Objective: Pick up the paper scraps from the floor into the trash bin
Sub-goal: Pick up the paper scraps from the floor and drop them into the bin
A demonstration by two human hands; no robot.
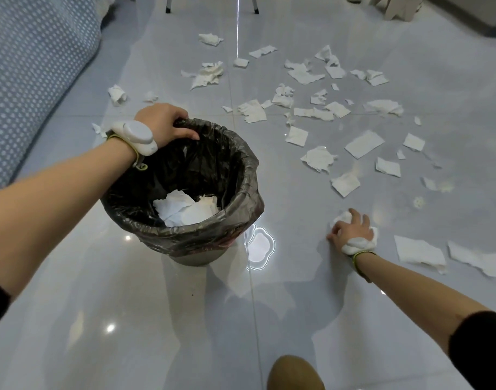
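**A:** Dozens of paper scraps (305, 114) left on the floor (452, 80), easily. They fan out from the middle to the far right, with a few strays on the far left near the blue dotted cover (30, 80). Only a small heap of white paper (185, 211) sits at the bottom of the trash bin (238, 175), so I'd call this early days, maybe a handful or two done.

**B:** Where's the bin compared to the mess?

**A:** Near-left of it, standing upright on the tiles with a black liner bag (210, 161) folded over the rim. The left hand (165, 122) is curled over the far-left edge of that rim, fingers hooked inside, gripping it.

**B:** And the other hand?

**A:** The right hand (350, 230) is down on the floor, right of the bin, fingers bunched around a crumpled wad (343, 217) of white paper. Looks like it's scooping that one up, though I can't tell if it's off the tiles yet.

**B:** What's closest to grab after that?

**A:** Two bigger torn sheets (421, 253) lie just right of that hand. Beyond those, the flat squares in the middle, then the crumpled lot at the far end by the chair legs (253, 5). My guess is the bin needs dragging further in to reach those.
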